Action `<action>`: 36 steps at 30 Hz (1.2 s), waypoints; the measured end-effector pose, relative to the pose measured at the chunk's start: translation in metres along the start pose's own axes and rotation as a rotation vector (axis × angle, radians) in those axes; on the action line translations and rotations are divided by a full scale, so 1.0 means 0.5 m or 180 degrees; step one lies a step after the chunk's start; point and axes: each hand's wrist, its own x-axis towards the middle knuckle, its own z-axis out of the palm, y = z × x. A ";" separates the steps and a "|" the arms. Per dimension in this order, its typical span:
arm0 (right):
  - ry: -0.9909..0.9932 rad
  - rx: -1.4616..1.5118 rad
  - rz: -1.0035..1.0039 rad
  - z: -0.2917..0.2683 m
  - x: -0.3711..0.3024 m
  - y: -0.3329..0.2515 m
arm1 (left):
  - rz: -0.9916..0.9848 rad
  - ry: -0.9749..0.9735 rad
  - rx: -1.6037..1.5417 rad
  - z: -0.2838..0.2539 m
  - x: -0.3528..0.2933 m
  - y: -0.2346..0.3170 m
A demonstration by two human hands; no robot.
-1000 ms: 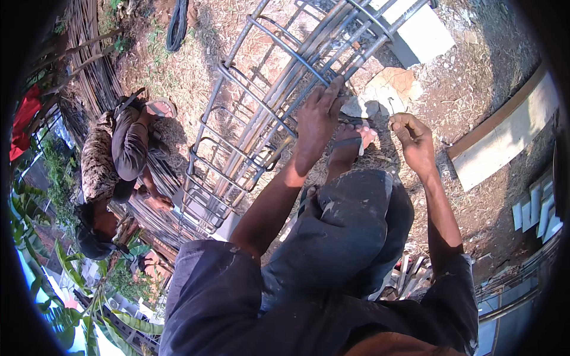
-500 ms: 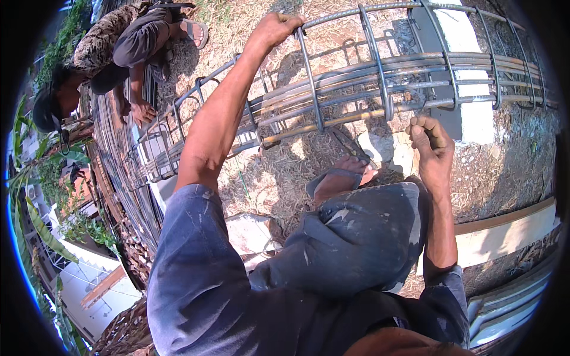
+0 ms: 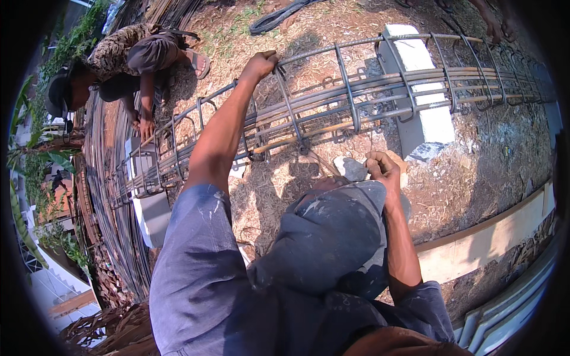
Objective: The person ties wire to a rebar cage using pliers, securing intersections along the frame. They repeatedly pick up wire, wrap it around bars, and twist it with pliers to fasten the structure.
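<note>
A long rebar cage of lengthwise bars and square stirrups runs across in front of me. My left hand is closed around its far top bar, right beside a stirrup. My right hand is raised over my bent knee, on the near side of the cage and apart from it. Its thumb and fingers are pinched together; whatever they may hold is too small to make out. A grey-white stone lies on the ground just left of that hand.
Pale blocks, one at right and one at left, stand under the cage. A co-worker crouches at the far left, hands at the cage's end. Loose bars lie at left, a plank at right. Another person's hands show top right.
My view has shifted, so the cage sits further left. My right hand has come nearer my knee, still pinched. The left hand keeps its hold on the bar.
</note>
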 end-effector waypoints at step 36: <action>0.1629 -0.1918 -0.2644 0.095 0.131 -0.034 | 0.1176 -0.0125 -0.0131 0.168 0.065 0.243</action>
